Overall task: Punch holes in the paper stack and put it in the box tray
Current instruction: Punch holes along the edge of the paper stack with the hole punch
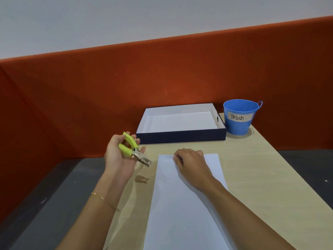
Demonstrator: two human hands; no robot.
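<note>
A white paper stack (177,204) lies flat on the light wooden table (261,177), its far edge towards the box tray. My left hand (119,157) holds a hole punch (134,149) with yellow-green handles in the air, just left of the stack's far left corner, metal jaws pointing at the paper. My right hand (191,166) rests on the far end of the stack, fingers curled at its far edge. The box tray (180,137), dark blue outside and white inside, sits empty beyond the paper.
A blue bucket (239,117) labelled "Trash" stands right of the tray at the table's back corner. An orange partition (162,78) runs behind the table. Dark grey floor (54,195) lies beyond the table's left and right edges.
</note>
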